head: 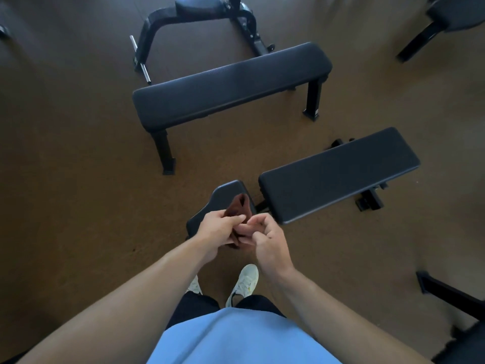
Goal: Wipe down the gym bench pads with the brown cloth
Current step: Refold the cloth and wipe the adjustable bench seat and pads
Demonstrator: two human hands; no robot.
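Observation:
A brown cloth (pixel 237 208) is bunched between both hands, above the small black seat pad (pixel 223 197) of the near bench. My left hand (pixel 217 232) grips the cloth from the left. My right hand (pixel 265 239) pinches its lower part with curled fingers. The near bench's long black back pad (pixel 338 174) stretches away to the right of my hands. A flat bench with a long black pad (pixel 231 85) stands farther off, across the middle of the view.
Brown floor (pixel 78 179) surrounds the benches. Behind the flat bench stands a black machine frame (pixel 199 19). More black equipment sits at the top right (pixel 451 14) and lower right (pixel 446 292). My white shoes (pixel 244 282) are below my hands.

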